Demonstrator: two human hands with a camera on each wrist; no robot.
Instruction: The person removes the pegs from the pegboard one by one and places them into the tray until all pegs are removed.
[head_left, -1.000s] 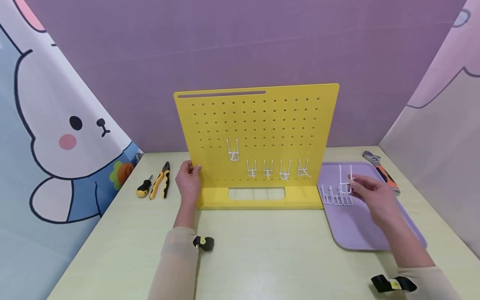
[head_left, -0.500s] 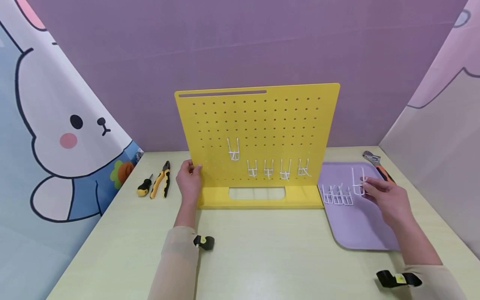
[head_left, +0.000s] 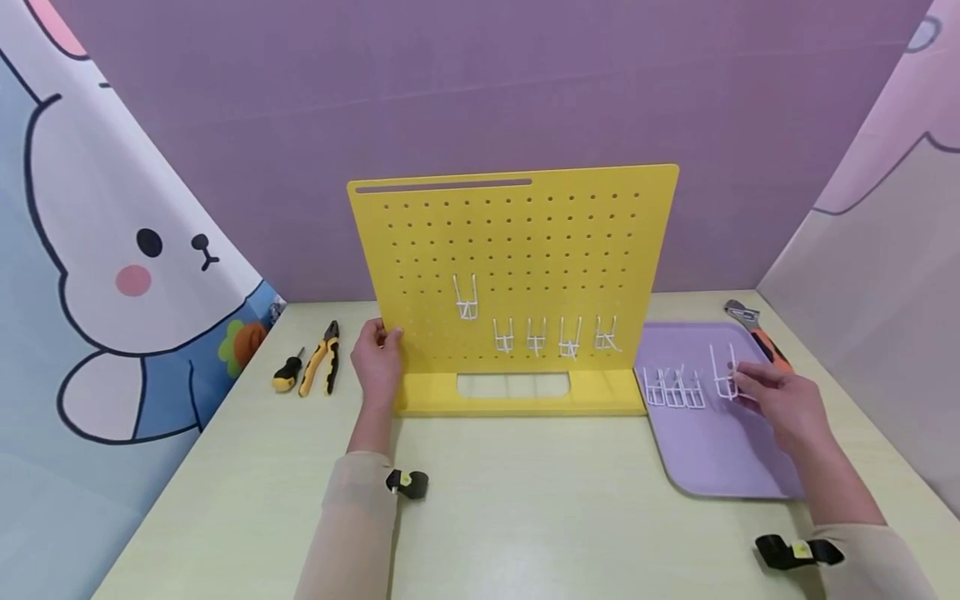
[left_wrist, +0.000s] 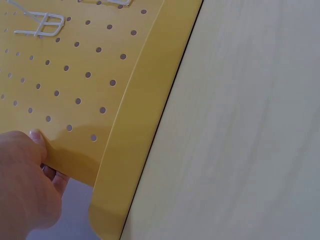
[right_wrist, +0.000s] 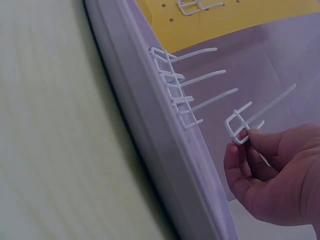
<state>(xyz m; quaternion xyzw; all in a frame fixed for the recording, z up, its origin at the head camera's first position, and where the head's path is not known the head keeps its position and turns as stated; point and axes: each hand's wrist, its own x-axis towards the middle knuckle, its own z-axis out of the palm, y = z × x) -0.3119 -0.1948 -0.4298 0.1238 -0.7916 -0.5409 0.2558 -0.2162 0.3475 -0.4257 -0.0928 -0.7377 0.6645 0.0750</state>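
A yellow pegboard [head_left: 517, 242] stands upright on its base, with several white wire hooks [head_left: 467, 310] hung on its lower half. At its lower left side edge, my left hand [head_left: 377, 362] grips the board, thumb on the front face; the left wrist view shows other fingers [left_wrist: 61, 182] behind the edge. Over the purple tray, my right hand [head_left: 783, 404] pinches a white wire hook [head_left: 723, 379] between thumb and fingertips. In the right wrist view that held hook [right_wrist: 239, 125] has its long prong pointing up and away. Several more hooks [head_left: 675, 392] sit in a row at the tray's left side.
The purple tray [head_left: 720, 467] lies right of the pegboard, close against its base. An adjustable wrench [head_left: 757, 333] with an orange handle lies behind the tray's right side. Pliers [head_left: 321, 358] and a stubby screwdriver [head_left: 288, 374] lie to the left. A purple backdrop [head_left: 517, 83] rises behind.
My right hand has moved right with the hook, away from the row of hooks in the tray, then slightly lower. My left hand keeps its grip on the board.
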